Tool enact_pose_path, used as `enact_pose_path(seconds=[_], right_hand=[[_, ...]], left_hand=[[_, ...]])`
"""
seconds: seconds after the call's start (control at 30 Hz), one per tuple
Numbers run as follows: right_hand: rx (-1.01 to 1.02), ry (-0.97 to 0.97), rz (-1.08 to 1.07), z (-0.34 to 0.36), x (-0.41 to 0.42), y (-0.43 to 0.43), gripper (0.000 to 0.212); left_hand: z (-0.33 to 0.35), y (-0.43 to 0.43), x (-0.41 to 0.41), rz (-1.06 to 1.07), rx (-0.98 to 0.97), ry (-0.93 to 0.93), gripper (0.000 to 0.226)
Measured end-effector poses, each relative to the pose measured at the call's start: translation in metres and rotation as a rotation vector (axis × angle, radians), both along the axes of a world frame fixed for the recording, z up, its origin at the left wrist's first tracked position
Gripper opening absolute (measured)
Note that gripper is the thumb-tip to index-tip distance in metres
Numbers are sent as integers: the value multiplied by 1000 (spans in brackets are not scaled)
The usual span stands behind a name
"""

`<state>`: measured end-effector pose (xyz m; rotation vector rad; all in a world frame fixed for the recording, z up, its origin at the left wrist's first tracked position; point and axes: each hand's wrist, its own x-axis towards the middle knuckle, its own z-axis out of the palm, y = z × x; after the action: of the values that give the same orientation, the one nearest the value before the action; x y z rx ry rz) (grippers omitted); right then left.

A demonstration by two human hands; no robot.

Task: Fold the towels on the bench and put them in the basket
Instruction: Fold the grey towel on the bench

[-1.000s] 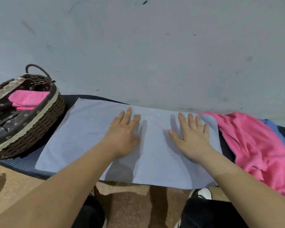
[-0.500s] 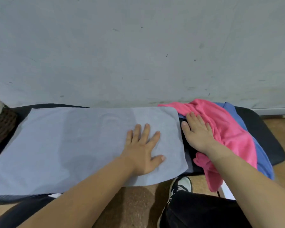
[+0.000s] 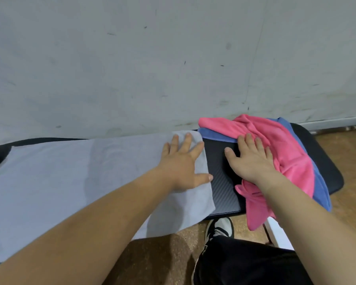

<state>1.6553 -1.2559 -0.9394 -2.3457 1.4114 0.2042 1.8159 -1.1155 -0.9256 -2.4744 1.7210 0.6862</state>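
Hands lay flat, neither grip closed: left hand on the right end of the pale grey towel, whose length ran leftward along the worktop; right hand beside it, touching the pink towel.

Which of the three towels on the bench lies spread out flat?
The pale grey towel, flat under the left hand; the pink towel and blue towel lie bunched together at the right hand.

we see a scuffed grey wall behind, a speckled brown floor below, a black-and-white shoe on it, a black trouser leg, and a white object just beside it.
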Motion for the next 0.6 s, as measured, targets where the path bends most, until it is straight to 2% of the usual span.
enact_pose_path(seconds=[0.17,0.3,0.37,0.47,0.53,0.6], right_hand=[[-46,-94,-9,-4,-9,-3,75],[-143,-257,58,6,4,8,59],[-164,-380,121,14,9,14,49],[-49,-470,111,26,11,23,21],[46,-411,116,27,11,26,20],[80,-285,155,25,12,29,28]], left_hand=[[-19,-16,1,12,62,-16,120],[-27,-19,-5,7,9,-56,120],[-24,-15,-2,1,-32,-21,111],[-16,2,-3,-1,-194,18,78],[-11,25,-16,-26,-422,26,62],[-7,51,-36,-73,-537,52,57]])
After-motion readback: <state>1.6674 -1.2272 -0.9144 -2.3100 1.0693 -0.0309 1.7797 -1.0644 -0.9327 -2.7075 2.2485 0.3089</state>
